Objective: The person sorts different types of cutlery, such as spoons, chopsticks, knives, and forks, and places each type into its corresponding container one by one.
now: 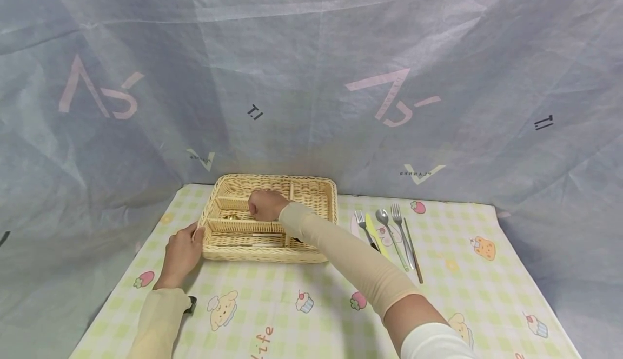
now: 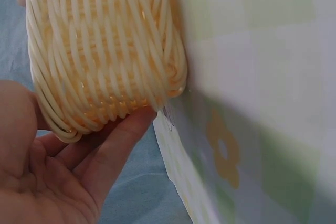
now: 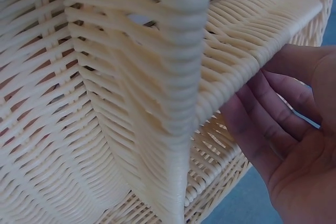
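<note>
A light wicker basket (image 1: 272,253) with several compartments sits at the back left of the table. At its left end my left hand (image 1: 182,252) grips the corner, with fingers (image 2: 118,150) against the woven outer wall. My right hand (image 1: 267,205) reaches down into the middle compartment, beside a divider (image 3: 236,77). Its fingertips go out of sight behind that divider, so anything between them is hidden. Left of it in the same compartment lies a small gold-coloured item (image 1: 232,217). Thin pale and dark pieces (image 1: 266,235) lie in the front compartment.
Right of the basket lie a dark-handled fork (image 1: 361,219), a yellow-green knife (image 1: 376,233), a spoon (image 1: 383,217), another fork (image 1: 398,218) and a thin brown-ended stick (image 1: 416,261). A checked cloth (image 1: 272,305) covers the table; a grey curtain (image 1: 292,78) hangs behind.
</note>
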A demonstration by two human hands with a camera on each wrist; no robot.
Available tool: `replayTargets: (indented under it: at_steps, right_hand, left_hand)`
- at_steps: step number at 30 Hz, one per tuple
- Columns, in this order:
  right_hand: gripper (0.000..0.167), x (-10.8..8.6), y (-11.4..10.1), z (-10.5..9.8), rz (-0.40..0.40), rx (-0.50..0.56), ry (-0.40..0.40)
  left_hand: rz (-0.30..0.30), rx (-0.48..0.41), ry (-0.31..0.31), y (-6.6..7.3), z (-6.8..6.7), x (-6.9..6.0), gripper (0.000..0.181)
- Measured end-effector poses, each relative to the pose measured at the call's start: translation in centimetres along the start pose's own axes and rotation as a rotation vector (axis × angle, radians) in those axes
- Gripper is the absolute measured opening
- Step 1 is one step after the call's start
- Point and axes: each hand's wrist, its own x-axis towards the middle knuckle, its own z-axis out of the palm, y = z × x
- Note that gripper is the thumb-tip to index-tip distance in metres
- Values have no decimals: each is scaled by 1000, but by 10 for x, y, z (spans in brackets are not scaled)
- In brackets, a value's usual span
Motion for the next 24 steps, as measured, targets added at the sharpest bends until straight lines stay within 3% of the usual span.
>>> replayTargets:
  at_steps: [5,10,17,24]
  right_hand:
    - [48,-7,0,-4,-12,18,30]
    - [14,-24,-4,-10,-23,41,105]
    - [22,-64,-6,-24,-48,50,164]
    - [17,-121,2,-31,-62,23,301]
  left_hand:
    - [-3,4,-6,0,0,0,52]
    - [-6,2,-5,1,1,-2,51]
    - [-14,3,-2,1,2,-3,51]
    - [5,9,14,0,2,-2,49]
